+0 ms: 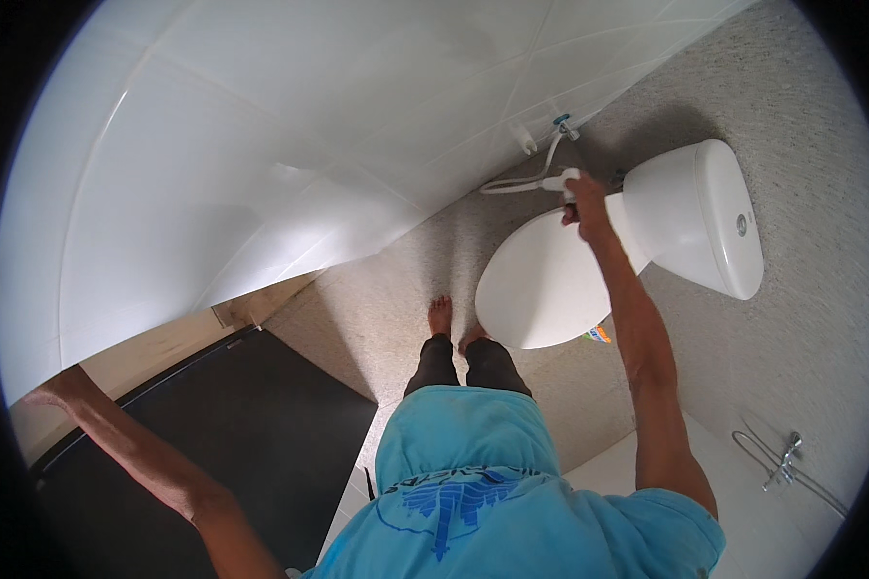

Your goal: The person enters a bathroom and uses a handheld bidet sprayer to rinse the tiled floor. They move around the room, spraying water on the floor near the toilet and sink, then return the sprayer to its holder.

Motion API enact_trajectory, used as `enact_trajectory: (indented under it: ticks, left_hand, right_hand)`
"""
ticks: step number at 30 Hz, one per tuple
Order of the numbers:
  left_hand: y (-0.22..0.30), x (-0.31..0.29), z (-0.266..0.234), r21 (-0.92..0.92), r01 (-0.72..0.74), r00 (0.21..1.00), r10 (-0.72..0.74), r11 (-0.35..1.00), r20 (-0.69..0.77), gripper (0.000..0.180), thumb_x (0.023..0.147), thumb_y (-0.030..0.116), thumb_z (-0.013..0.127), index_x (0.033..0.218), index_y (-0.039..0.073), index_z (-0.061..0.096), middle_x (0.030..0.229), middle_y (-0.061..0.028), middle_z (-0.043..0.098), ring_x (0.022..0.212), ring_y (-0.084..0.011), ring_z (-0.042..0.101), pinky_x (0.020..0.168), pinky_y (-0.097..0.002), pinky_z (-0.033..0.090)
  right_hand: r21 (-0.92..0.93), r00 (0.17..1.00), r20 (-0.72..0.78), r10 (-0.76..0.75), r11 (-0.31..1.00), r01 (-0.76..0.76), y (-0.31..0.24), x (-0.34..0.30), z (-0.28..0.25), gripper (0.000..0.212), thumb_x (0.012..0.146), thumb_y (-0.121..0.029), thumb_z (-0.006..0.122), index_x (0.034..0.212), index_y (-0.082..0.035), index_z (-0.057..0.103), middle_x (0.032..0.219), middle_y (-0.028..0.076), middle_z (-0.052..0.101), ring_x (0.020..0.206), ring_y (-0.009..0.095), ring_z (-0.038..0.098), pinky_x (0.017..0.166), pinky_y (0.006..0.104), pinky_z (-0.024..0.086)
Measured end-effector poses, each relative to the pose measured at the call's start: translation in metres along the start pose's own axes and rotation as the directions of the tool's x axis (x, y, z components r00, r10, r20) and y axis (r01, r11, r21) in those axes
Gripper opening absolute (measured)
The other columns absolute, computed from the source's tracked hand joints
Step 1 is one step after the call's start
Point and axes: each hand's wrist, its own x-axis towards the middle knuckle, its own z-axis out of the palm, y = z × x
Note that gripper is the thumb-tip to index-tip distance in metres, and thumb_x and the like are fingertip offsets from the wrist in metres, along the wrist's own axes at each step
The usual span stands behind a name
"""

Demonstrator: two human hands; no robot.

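Observation:
My right hand (581, 205) is closed around a white bidet sprayer (556, 182), just above the far edge of the toilet lid. A white hose (512, 187) runs from the sprayer along the wall base, near a small valve (564, 124) on the wall. The white toilet lid (541, 289) is down, below my right forearm. At the far left, my left hand (50, 391) reaches to the edge of the white tiled wall (241, 135); its fingers are hidden or lost at the dark rim.
The toilet tank (700, 217) stands on the right. A colourful packet (598, 335) lies beside the bowl. A tap with a hose (787, 463) is mounted at the lower right. A dark door-like panel (251, 434) fills the lower left. My bare feet (440, 317) stand on speckled floor.

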Motion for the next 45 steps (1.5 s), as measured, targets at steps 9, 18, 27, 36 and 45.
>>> enact_trajectory:
  ticks: [9, 18, 27, 36, 45]
  left_hand:
    - [0.061, -0.183, 0.015, 0.215, -0.253, 0.968, 0.247, 0.943, 0.054, 0.047, 0.102, 0.032, 0.039, 0.127, -0.009, 0.044, 0.122, -0.0248, 0.053, 0.110, -0.0350, 0.058, 0.090, -0.0459, 0.053]
    - [0.005, -0.469, 0.057, 0.418, 0.792, 0.097, -0.768, 0.445, 0.633, 0.044, 0.099, 0.035, 0.048, 0.123, 0.000, 0.057, 0.107, -0.0142, 0.065, 0.100, -0.0230, 0.063, 0.084, -0.0339, 0.050]
    - [0.031, -0.497, 0.063, 0.682, 0.522, 0.162, -0.844, 0.512, 0.511, 0.037, 0.088, 0.031, 0.066, 0.097, -0.004, 0.062, 0.077, -0.0175, 0.063, 0.069, -0.0220, 0.059, 0.066, -0.0374, 0.047]
    - [0.065, -0.486, 0.022, 0.585, 0.432, 0.187, -0.702, 0.687, 0.687, 0.039, 0.083, 0.021, 0.071, 0.115, 0.001, 0.059, 0.101, -0.0216, 0.066, 0.089, -0.0346, 0.065, 0.079, -0.0414, 0.049]
    - [0.124, -0.456, -0.016, 0.574, 0.565, 0.055, -0.721, 0.592, 0.690, 0.047, 0.080, 0.019, 0.074, 0.122, 0.005, 0.059, 0.103, -0.0167, 0.068, 0.095, -0.0314, 0.065, 0.085, -0.0417, 0.049]
  right_hand:
    - [0.209, 0.990, 0.102, 0.096, 0.971, -0.115, 0.031, -0.120, 0.118, 0.037, 0.087, -0.010, 0.057, 0.123, -0.004, 0.053, 0.078, 0.008, 0.059, 0.050, 0.015, 0.055, 0.042, 0.0311, 0.052]
    - [0.284, 0.920, 0.391, 0.017, 0.949, -0.138, 0.053, -0.228, 0.188, 0.060, 0.084, -0.004, 0.048, 0.142, 0.001, 0.034, 0.104, 0.018, 0.061, 0.076, 0.021, 0.064, 0.068, 0.0325, 0.057]
    - [-0.322, 0.833, 0.540, -0.116, 0.886, 0.332, 0.088, -0.250, 0.167, 0.041, 0.087, -0.006, 0.051, 0.128, -0.001, 0.056, 0.103, 0.021, 0.068, 0.089, 0.030, 0.069, 0.083, 0.0361, 0.052]
    - [-0.048, 0.192, 0.948, -0.254, 0.483, 0.874, 0.046, -0.190, 0.155, 0.040, 0.084, -0.020, 0.053, 0.120, -0.008, 0.065, 0.116, 0.018, 0.065, 0.111, 0.033, 0.057, 0.097, 0.0448, 0.045]
    - [-0.231, -0.252, 0.853, 0.457, 0.764, 0.602, 0.003, -0.209, 0.188, 0.048, 0.084, -0.042, 0.050, 0.104, -0.002, 0.067, 0.080, 0.011, 0.062, 0.080, 0.023, 0.059, 0.080, 0.0374, 0.046]
